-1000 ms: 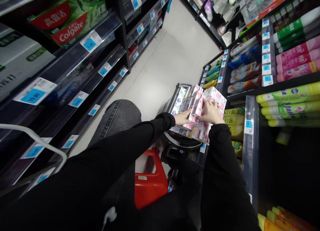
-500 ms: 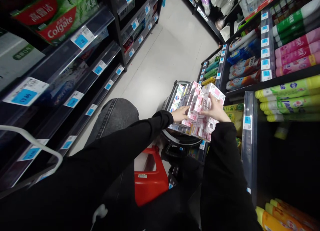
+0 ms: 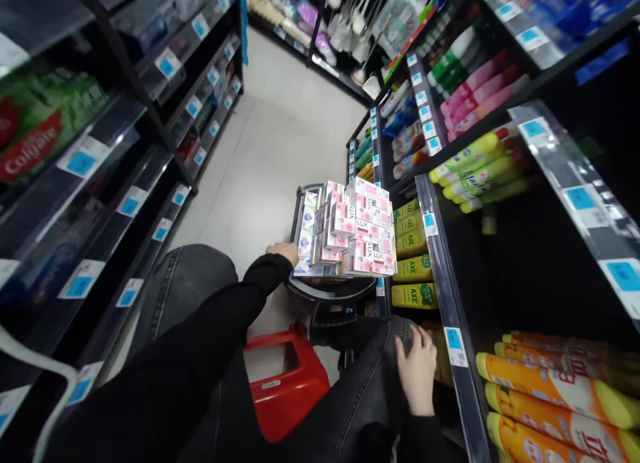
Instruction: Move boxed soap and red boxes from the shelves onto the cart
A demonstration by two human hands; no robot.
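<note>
My left hand [image 3: 285,252] is at the left rim of a black basket [image 3: 333,295], its fingers curled over the edge and partly hidden. Stacked in that basket are several pink and white LUX soap boxes [image 3: 367,231], with white and blue boxes [image 3: 306,233] along their left side. Neither hand touches the LUX boxes. My right hand [image 3: 418,371] rests on my right knee, holding nothing, with its fingers apart.
A red plastic stool [image 3: 290,399] stands between my legs. Shelves close in on the right, with yellow AXE packs [image 3: 414,268] and orange bottles [image 3: 555,389]. On the left shelves lie Colgate boxes [image 3: 37,139]. The pale floor [image 3: 270,133] runs ahead between them.
Both hands have come off the LUX boxes. My left hand has moved left to the basket's rim, my right hand down onto my knee. The view has shifted to the right.
</note>
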